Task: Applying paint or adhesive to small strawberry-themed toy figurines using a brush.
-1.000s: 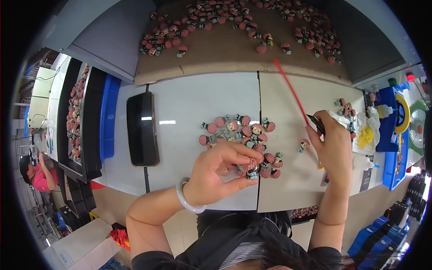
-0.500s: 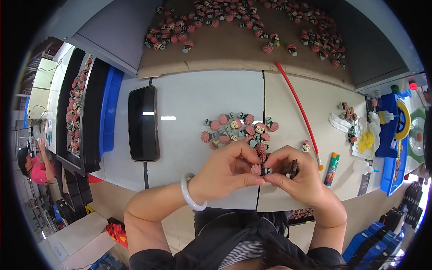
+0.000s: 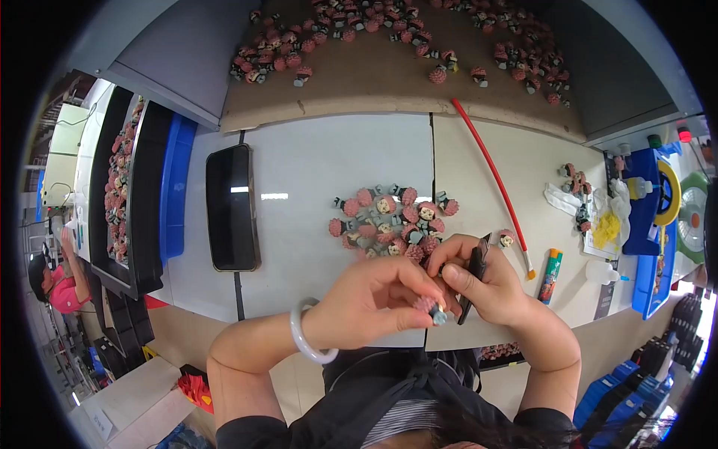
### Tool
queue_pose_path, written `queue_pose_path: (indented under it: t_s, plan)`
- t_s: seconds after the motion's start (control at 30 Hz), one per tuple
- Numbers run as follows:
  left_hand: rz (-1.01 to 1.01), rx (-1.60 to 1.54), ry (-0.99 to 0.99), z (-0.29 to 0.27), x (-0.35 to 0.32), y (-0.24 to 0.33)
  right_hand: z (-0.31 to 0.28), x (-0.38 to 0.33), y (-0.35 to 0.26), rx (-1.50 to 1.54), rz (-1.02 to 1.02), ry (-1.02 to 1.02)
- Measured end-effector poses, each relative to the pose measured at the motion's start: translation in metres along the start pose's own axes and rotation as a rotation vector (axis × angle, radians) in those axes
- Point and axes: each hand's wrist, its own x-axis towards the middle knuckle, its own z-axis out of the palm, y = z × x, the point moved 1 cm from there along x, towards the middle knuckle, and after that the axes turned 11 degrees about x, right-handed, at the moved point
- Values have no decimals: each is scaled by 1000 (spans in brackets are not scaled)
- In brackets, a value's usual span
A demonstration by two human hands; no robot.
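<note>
Between the thumb and fingers of my left hand (image 3: 363,299) is a small figurine (image 3: 428,307) with pink bobbled hair and a grey-and-black body. My right hand (image 3: 497,288), close beside it, grips a slim dark tool (image 3: 476,271) that stands up past the fingers; its exact kind does not show. Just beyond both hands a cluster of similar figurines (image 3: 385,206) lies on the white tabletop (image 3: 314,157). One figurine (image 3: 506,239) lies apart, beside my right hand. A white bangle (image 3: 299,329) circles my left wrist.
A black phone (image 3: 232,209) lies at left, a red-handled brush (image 3: 490,168) and a green-orange tube (image 3: 551,277) at right. Many figurines cover a brown board (image 3: 336,82) between grey walls. Figurines fill a black tray (image 3: 142,194) at far left, where another person (image 3: 63,280) sits.
My hands have drawn slightly apart. The figurine has tipped and come nearer to me in my left hand, while the dark tool has swung upright in my right.
</note>
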Motion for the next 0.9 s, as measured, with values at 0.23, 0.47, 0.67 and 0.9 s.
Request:
queue_pose_path:
  t_s: [0.23,0.47,0.67,0.9]
  plan:
    - [-27,-55,37,-12,5,0,-4,0,-5,132,19,28]
    - [-122,-41,78,-14,4,-3,-5,-3,-9,176,32,22]
    - [-218,-37,101,-14,4,-2,-2,-4,-5,84,67,6]
    - [-38,167,26,-8,5,-12,-1,-13,-9,-527,-293,50]
